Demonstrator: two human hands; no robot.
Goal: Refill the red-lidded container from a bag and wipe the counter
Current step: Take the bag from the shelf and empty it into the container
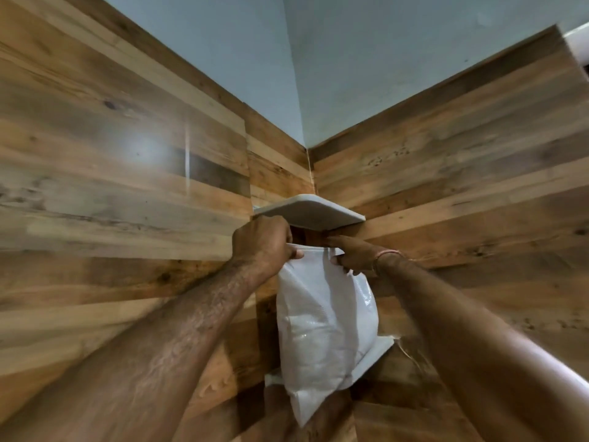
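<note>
A white plastic bag [322, 327], full and bulging, hangs upright in the corner of the wood-panelled walls. My left hand [261, 244] grips the bag's top edge on the left. Fingers of my right hand [353, 255] pinch the same edge on the right. The bag's lower part sits in front of a lower white corner shelf [377, 350]. An upper white corner shelf [315, 210] is just above both hands. The red-lidded container is not in view.
Wood-plank walls [127, 186] meet in a corner behind the bag, with pale blue-grey painted wall [350, 74] above them. A thin bracelet [384, 255] sits on my right wrist. The two shelves bound the gap that the bag occupies.
</note>
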